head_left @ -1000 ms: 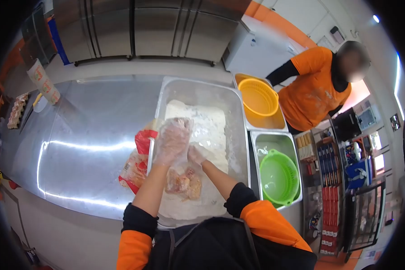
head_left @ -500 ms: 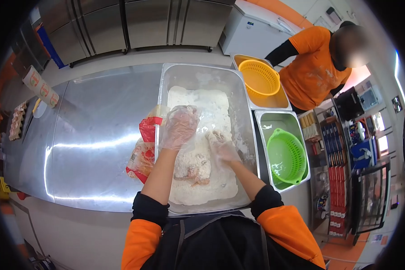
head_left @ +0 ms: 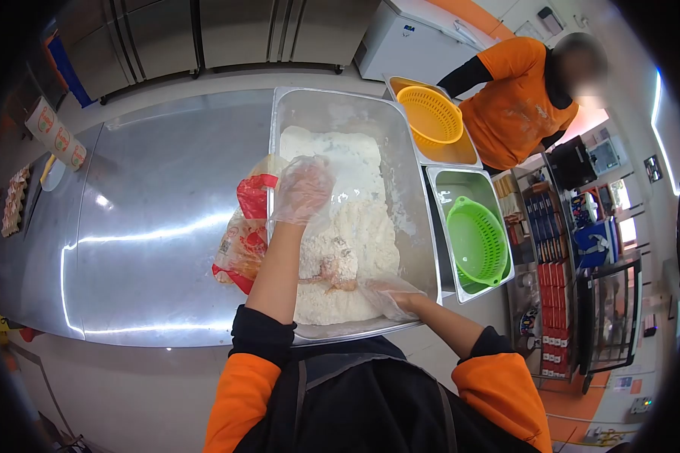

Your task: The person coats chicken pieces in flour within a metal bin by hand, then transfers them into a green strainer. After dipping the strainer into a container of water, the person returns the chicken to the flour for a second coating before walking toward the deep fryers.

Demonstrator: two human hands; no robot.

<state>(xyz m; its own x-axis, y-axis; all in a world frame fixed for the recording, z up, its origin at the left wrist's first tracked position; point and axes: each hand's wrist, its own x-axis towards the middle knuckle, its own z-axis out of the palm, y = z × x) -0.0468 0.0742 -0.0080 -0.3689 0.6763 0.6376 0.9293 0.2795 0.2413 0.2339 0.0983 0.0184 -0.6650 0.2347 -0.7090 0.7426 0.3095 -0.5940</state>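
A large metal pan (head_left: 423, 226) holds white flour (head_left: 340, 162). Floured raw meat, seemingly chicken pieces (head_left: 338, 268), lies at the near end of the flour. My left hand (head_left: 307, 187), in a clear plastic glove, is curled above the pan's left side; its fingertips are hidden, and I cannot make out what they hold. My right hand (head_left: 389, 294), also gloved and dusted with flour, reaches low into the near right corner with its fingers stretched toward the meat. Beside the pan's left wall, close to my left hand, lies a red and clear plastic bag (head_left: 243, 245).
Right of the pan stand metal trays with a yellow basket (head_left: 431, 115) and a green basket (head_left: 476, 240). A person in an orange shirt (head_left: 517, 102) stands behind them. On the steel table (head_left: 151, 204), a printed roll (head_left: 55, 134) and an egg tray (head_left: 15, 200) sit at far left.
My right hand has moved from mid-pan toward the near right corner, beside the meat. My left hand stays nearly in place over the left side. The view has shifted slightly.
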